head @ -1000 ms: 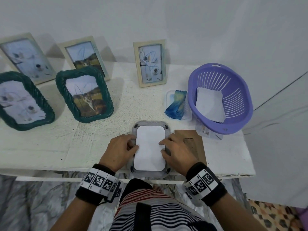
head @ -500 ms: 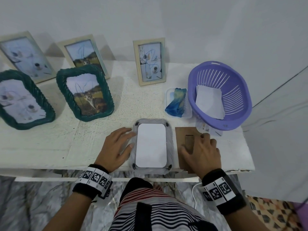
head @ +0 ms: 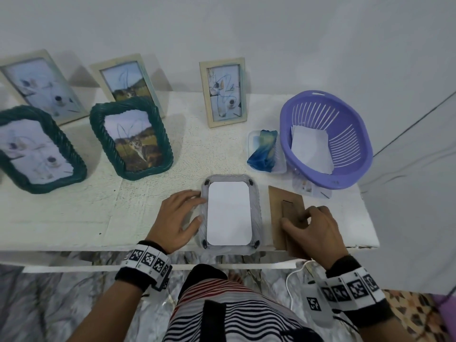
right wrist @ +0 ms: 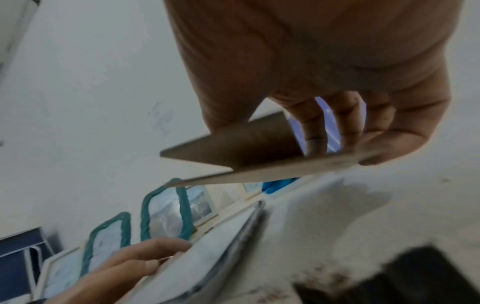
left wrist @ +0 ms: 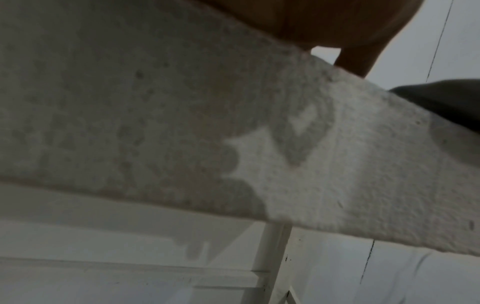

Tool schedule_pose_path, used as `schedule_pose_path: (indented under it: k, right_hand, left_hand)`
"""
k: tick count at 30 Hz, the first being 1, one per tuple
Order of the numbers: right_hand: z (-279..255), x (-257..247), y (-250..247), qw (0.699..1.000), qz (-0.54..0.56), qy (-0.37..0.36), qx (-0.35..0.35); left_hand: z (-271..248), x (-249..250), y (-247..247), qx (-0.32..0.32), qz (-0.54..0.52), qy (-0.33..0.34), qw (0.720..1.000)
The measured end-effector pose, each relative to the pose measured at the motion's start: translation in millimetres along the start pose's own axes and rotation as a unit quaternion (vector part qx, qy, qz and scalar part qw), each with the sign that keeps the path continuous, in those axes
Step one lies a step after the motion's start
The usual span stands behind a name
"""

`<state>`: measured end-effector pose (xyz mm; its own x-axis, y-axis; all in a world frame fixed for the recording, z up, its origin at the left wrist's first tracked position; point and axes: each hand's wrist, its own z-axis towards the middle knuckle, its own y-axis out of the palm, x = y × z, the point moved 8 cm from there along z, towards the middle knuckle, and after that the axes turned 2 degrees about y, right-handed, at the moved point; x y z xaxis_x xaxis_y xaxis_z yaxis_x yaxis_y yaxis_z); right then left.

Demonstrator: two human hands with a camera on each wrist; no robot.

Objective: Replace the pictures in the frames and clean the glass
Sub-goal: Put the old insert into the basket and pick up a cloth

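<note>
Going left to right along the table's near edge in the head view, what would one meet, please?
Left hand → face-down grey frame with white paper → brown backing board → right hand.

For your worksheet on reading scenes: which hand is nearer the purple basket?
Right. The right hand grips the brown backing board below the purple basket; the left hand rests beyond the grey frame.

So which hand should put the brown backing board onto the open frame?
Right. The right hand already grips the backing board; the left hand rests flat against the grey frame, probably steadying it.
</note>
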<state>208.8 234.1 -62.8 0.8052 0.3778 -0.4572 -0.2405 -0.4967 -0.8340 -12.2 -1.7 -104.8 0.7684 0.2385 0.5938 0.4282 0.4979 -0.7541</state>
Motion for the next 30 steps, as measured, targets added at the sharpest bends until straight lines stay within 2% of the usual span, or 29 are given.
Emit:
schedule_pose_path:
  k: [4, 8, 12, 24, 30]
  right_hand:
    - [-11.8, -38.0, 1.2, 0.999, 0.008, -0.051, 0.017]
    - [-19.7, -90.7, 31.4, 0.992, -0.051, -0.118, -0.014]
    - [-18.7, -123.2, 53.7, 0.983, -0.103, -0.151, -0.013]
    - [-9.6, -125.0, 80.1, 0.978, -0.137, -0.15, -0.038]
    - [-8.0, -123.5, 81.6, 0.974, -0.138, -0.173, -0.039]
  left_hand:
    - [0.4, 4.3, -1.6, 0.007, 0.013, 0.009, 1.0]
    - [1.4, 5.8, -2.9, 0.007, 0.012, 0.006, 1.0]
    - [1.9, 5.0, -2.3, 0.004, 0.019, 0.001, 1.0]
    - [1.5, 2.4, -1.4, 0.002, 0.017, -0.005, 1.0]
    - [0.9, 0.3, -0.3, -0.004, 0.016, -0.013, 1.0]
